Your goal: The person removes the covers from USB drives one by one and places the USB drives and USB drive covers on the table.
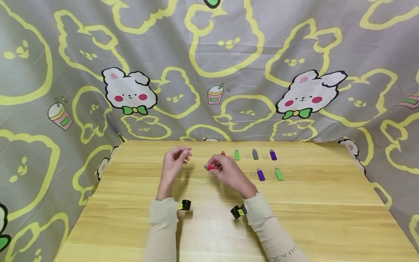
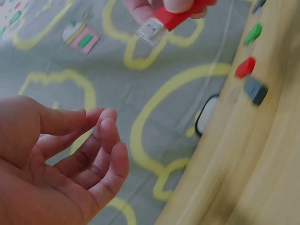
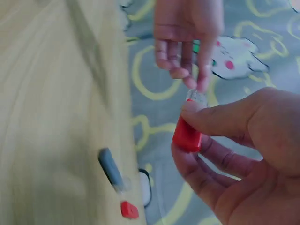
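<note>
My right hand [image 1: 226, 171] pinches a red USB stick [image 3: 187, 133] between thumb and fingers, raised above the table. Its metal plug [image 2: 152, 30] points toward my left hand; whether a clear cap covers it I cannot tell. My left hand [image 1: 175, 162] hovers a short way to the left, fingers loosely bent and thumb near the index fingertip [image 2: 96, 112]. Nothing shows between those fingers. Beyond my right hand, a grey USB stick [image 3: 110, 168] and another red USB stick [image 3: 129, 209] lie on the table; the head view partly hides them.
Along the back lie a green USB stick [image 1: 237, 155], a grey stick [image 1: 255, 154] and a purple one [image 1: 273, 155]. Nearer are another purple stick [image 1: 260, 174] and a green one [image 1: 279, 174]. Small clear caps [image 1: 247, 156] sit beside them. A patterned curtain [image 1: 183, 47] borders the wooden table [image 1: 131, 218].
</note>
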A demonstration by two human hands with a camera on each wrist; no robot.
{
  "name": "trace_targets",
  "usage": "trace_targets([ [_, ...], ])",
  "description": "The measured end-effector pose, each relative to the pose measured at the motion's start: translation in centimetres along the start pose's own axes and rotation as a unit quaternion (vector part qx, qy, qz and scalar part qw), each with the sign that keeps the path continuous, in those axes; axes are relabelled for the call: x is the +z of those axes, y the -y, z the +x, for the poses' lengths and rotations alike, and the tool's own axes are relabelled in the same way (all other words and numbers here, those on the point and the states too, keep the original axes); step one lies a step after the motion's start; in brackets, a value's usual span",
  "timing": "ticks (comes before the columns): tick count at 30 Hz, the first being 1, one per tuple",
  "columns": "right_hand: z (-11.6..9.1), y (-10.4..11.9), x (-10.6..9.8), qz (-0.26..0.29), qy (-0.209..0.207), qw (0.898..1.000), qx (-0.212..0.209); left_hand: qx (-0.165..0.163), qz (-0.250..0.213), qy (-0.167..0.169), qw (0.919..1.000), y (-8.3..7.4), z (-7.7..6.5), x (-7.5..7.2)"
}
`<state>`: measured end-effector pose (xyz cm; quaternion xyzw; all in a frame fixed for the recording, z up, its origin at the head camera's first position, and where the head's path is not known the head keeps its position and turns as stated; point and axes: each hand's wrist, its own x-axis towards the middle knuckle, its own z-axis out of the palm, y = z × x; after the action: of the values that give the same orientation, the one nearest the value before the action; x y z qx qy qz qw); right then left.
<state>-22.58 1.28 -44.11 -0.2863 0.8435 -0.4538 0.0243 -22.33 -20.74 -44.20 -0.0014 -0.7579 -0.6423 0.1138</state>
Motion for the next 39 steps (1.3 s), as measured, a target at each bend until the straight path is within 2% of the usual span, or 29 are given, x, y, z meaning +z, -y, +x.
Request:
trace_targets([
  [4,-1.1,-0.5,-1.2,0.017,-0.042,0.999,0.014,0.004,-0.002,0.032,0.9995,-0.4,-0.2,1.7],
  [9,-2.5,-1.4,-2.0,0.035,-0.088,0.995,0.043,0.009,0.010,0.086,0.9962,-0.3,-0.4,3.2],
  [15,-3.2,-2.4,-2.1,0.062,-0.108,0.991,0.058,0.016,0.016,0.118,0.9927,-0.2,-0.7,4.1],
  [24,-3.5,-2.3,-2.8,0.075,-0.142,0.986,0.047,0.015,0.028,0.183,0.9827,-0.9,-1.3,6.1],
  [31,-3.3,-2.2,-2.9,0.070,-0.160,0.984,0.042,0.037,-0.014,0.169,0.9848,-0.9,-1.6,7.2],
  [39,-3.3,-1.9,-3.0,0.069,-0.155,0.984,0.046,0.034,-0.003,0.148,0.9884,-1.0,-1.6,7.7],
])
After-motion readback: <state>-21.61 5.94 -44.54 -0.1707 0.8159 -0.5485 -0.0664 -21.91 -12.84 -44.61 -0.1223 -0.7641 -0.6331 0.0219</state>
